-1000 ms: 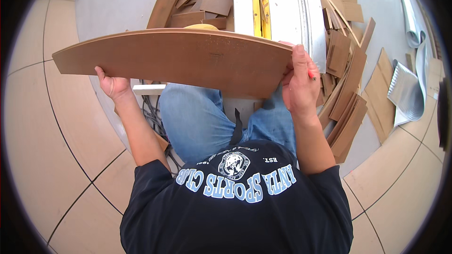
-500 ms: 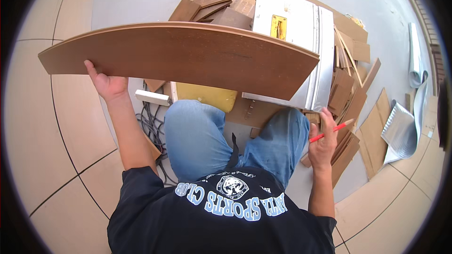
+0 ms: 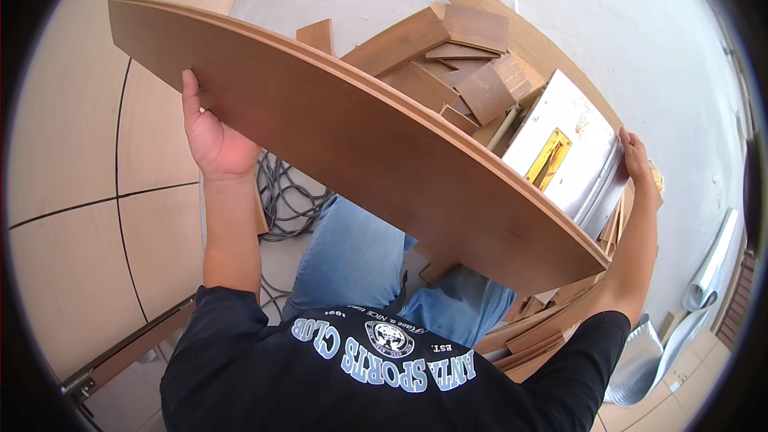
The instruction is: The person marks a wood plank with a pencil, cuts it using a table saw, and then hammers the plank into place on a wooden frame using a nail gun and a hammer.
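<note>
a long brown plank (image 3: 352, 144) hangs in the air on the near side of the white machine table (image 3: 588, 124), which has a yellow slotted insert (image 3: 550, 158) in its top. the plank slants across the view: its left end lies far to the left of the machine table, and its right end, in this view, covers that table's near edge. the left hand (image 3: 222, 140), well to the left of the machine table, grips the plank by its lower edge, thumb flat against the face (the other fingers are hidden behind the wood). the right hand (image 3: 636, 156) is off the plank, at the right edge of the machine table; its fingers look bent, but whether they touch that edge or hold anything cannot be told.

just left of the machine table lies a heap of brown offcuts (image 3: 484, 92), and a cardboard sheet (image 3: 528, 40) runs along its far side. more brown boards (image 3: 534, 342) lie on its near side, partly behind the person's right arm. a tangle of dark cable (image 3: 276, 184) sits well to its left, and a silvery sheet (image 3: 712, 264), partly rolled, lies to its near right.
</note>
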Demonstrator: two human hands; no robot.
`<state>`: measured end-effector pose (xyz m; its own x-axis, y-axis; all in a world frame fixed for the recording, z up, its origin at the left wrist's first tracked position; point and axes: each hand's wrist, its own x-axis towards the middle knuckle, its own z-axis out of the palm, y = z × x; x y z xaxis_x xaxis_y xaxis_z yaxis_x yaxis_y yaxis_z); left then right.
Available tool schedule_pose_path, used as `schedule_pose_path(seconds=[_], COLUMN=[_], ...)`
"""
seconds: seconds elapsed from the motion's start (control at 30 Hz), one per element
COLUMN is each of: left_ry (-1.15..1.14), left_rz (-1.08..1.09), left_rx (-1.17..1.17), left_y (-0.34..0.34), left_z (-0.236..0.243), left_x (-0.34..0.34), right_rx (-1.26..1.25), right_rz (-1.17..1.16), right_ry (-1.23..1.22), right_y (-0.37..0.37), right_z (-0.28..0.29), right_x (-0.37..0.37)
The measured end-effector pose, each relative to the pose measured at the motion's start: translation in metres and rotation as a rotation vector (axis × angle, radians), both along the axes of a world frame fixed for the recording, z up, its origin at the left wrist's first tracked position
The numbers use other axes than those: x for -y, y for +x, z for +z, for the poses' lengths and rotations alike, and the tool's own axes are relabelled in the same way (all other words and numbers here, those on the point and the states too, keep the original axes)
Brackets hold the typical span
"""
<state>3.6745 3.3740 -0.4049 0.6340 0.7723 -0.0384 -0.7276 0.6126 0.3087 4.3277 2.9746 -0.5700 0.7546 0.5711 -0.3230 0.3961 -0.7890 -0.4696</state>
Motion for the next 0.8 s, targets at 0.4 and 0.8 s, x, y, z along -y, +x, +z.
schedule_pose_path(seconds=[0.4, 0.8], left_ry=[-0.119, 0.174], left_rz=[0.051, -0.429], left_rx=[-0.104, 0.065], left_y=[0.027, 0.095], left_z=[-0.044, -0.036], left_x=[0.019, 0.124], right_rx=[-0.267, -0.551], right_rz=[-0.137, 0.552], right_ry=[0.524, 0.397], right_y=[0.012, -0.366], right_z=[-0.006, 0.275], right_x=[0.000, -0.137])
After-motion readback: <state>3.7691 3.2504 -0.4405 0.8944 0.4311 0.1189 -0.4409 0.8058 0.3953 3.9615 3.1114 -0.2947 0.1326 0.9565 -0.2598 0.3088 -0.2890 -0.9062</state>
